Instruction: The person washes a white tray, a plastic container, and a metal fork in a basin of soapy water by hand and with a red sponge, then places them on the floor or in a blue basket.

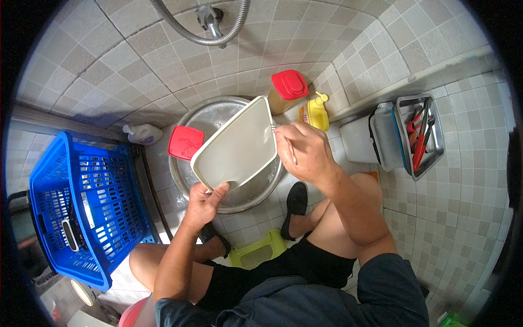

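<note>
My left hand [206, 205] grips the lower left corner of a white rectangular lid [239, 144], thumb on its upper face. The lid is tilted over a round metal basin [190, 111] with soapy water. At the lid's right edge, my right hand [308, 152] is closed around a metal fork [295, 155]. The fork's tines meet the lid's rim, and its handle shows between my fingers. Beside the lid, a red square lid [186, 142] lies at the basin's left rim.
Behind the basin stand a red-lidded container [289, 87] and a yellow pump bottle [316, 113]. A white bottle [143, 133] and a blue crate [103, 212] are at left. On the right sits a metal tray [422, 136] of red-handled tools. A green stool [259, 248] is below.
</note>
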Available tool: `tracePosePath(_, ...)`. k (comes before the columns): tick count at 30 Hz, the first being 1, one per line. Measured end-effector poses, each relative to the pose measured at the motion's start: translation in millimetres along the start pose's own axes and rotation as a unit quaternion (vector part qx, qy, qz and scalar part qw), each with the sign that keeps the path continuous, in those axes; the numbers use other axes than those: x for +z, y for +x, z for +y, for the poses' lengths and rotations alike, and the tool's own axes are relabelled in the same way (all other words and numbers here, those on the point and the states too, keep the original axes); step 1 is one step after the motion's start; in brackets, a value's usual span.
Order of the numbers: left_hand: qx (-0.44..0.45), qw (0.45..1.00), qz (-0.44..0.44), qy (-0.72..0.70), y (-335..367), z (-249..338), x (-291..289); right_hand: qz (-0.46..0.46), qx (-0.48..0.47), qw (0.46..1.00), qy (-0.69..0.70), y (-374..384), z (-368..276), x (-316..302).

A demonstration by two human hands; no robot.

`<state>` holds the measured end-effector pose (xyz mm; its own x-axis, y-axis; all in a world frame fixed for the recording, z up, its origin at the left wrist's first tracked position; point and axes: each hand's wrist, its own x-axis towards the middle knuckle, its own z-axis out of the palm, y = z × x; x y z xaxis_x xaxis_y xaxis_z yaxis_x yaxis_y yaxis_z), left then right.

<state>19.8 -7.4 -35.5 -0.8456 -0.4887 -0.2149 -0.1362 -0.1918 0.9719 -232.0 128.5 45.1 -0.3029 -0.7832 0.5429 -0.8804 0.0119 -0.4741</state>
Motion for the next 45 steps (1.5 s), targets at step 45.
tracePosePath(45,-0.109,0.964,0.034,-0.24,9.1,-7.8,-11.6,0.088,-0.063,0.994,0.0,11.2,-3.3,-11.7)
